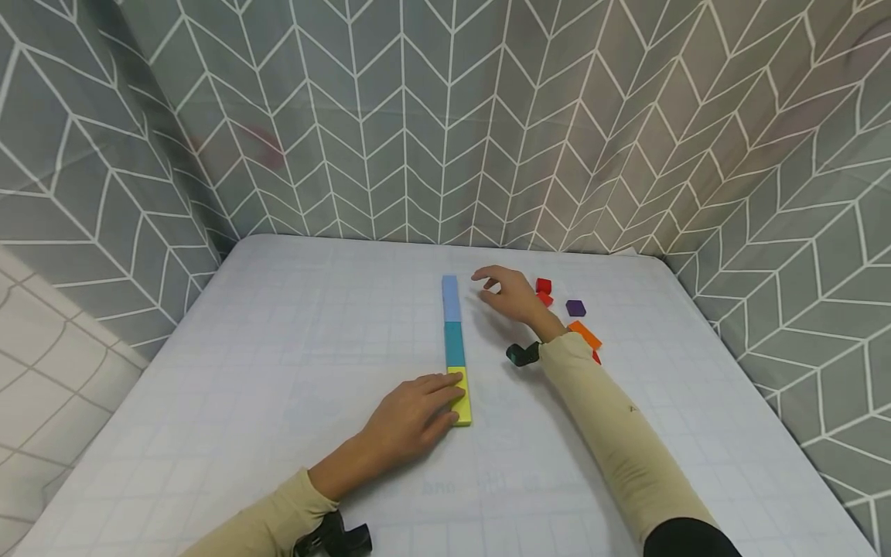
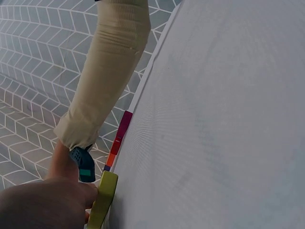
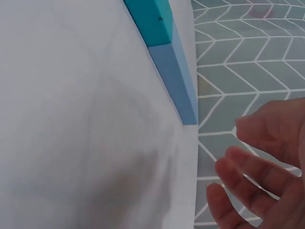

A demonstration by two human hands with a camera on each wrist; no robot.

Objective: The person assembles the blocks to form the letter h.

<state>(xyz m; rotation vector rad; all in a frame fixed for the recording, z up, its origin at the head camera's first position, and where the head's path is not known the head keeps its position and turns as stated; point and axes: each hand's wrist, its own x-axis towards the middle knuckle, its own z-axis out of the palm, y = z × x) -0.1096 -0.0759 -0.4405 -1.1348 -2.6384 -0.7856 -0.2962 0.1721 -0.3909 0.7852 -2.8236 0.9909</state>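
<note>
Three flat blocks stand end to end in a straight row on the table: a light blue block [image 1: 452, 299] at the far end, a teal block [image 1: 455, 343] in the middle and a yellow block [image 1: 457, 418] nearest. My left hand [image 1: 411, 416] rests on the yellow block, its fingers lying across the top from the left. My right hand [image 1: 510, 293] hovers right of the light blue block with nothing in its loosely bent fingers. In the right wrist view the light blue block [image 3: 174, 81] meets the teal block [image 3: 152, 21], apart from the fingertips [image 3: 225, 164].
Beyond my right arm lie red blocks [image 1: 544, 286], a purple block [image 1: 575, 308] and an orange block [image 1: 585, 334]. Another red piece is partly hidden by the sleeve. The white-covered table [image 1: 278, 325] is bounded by patterned curtains [image 1: 418, 116] at the back and sides.
</note>
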